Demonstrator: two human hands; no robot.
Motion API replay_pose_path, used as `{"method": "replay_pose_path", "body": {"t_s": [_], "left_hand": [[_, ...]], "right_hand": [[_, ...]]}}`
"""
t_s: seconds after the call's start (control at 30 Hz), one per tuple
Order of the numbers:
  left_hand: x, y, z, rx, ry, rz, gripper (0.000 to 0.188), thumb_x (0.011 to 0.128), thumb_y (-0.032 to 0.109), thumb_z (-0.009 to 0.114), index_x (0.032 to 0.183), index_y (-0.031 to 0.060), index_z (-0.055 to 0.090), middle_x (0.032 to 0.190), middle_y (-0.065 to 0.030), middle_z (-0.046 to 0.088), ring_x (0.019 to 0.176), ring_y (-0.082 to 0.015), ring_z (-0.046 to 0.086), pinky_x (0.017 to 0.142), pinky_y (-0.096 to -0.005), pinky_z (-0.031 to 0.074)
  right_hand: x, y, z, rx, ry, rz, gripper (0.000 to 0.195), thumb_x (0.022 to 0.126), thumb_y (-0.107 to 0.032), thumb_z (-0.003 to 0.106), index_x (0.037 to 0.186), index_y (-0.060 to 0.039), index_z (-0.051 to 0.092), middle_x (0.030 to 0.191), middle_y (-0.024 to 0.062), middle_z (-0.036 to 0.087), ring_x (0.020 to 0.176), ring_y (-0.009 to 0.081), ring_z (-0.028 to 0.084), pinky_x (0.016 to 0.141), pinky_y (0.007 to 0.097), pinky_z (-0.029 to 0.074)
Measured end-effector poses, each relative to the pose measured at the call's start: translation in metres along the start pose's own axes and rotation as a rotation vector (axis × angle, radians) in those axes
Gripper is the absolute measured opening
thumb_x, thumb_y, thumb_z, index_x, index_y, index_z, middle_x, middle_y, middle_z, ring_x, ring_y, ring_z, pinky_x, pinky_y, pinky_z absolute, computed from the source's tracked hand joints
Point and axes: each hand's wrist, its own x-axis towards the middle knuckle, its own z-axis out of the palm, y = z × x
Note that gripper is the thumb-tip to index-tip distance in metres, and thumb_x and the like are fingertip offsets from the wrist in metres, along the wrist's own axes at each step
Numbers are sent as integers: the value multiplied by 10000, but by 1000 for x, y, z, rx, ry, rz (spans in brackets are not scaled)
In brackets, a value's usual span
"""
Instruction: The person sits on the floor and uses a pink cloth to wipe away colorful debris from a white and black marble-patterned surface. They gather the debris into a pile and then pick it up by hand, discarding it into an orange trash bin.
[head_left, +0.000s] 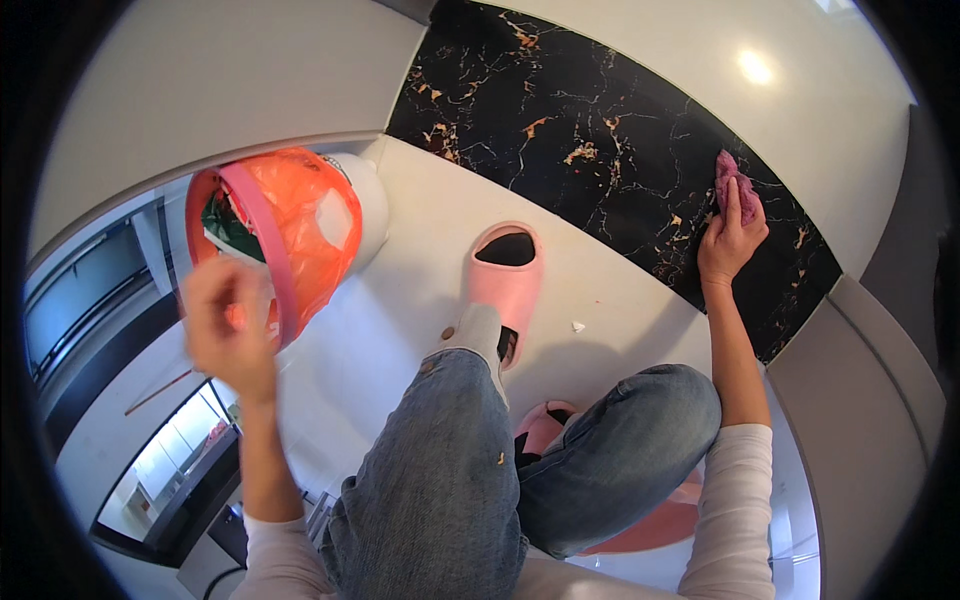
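Observation:
In the head view, my right hand (731, 236) grips a bunched purple cloth (733, 184) and presses it on the black marble-patterned slab (555, 150), near its right end. My left hand (232, 322) is blurred and held up at the left, with its fingers curled; whether anything is in them does not show. Just beyond it, a trash bin with a pink rim (259, 225) and an orange plastic liner (307, 225) holds dark green and white waste.
A small white scrap (577, 327) lies on the pale floor (420, 195). My foot in a pink slipper (510, 262) stands mid-view, with the other slipper (544, 426) under my bent knee. Pale panels (225, 75) flank the slab, and a glossy white surface (810, 120) borders its far edge.

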Motion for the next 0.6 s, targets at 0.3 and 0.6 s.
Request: {"method": "replay_pose_path", "body": {"t_s": [0.3,0.6], "left_hand": [[5,64,284,-405,-496,296,341,762,-39,700,1087,14,614,949,-128,617,846,-284,629,748,-364,517],[16,62,338,-447,-545,294,196,733,-23,718,902,20,629,850,-95,634,840,-299,620,767,-398,496]], "right_hand": [[0,0,1,-11,-9,21,652,718,12,612,1332,-205,597,1272,121,519,1140,319,480,980,404,380],[1,-2,-1,1,-12,21,662,712,30,606,1327,-214,601,1287,122,511,1150,322,473,988,407,381]]}}
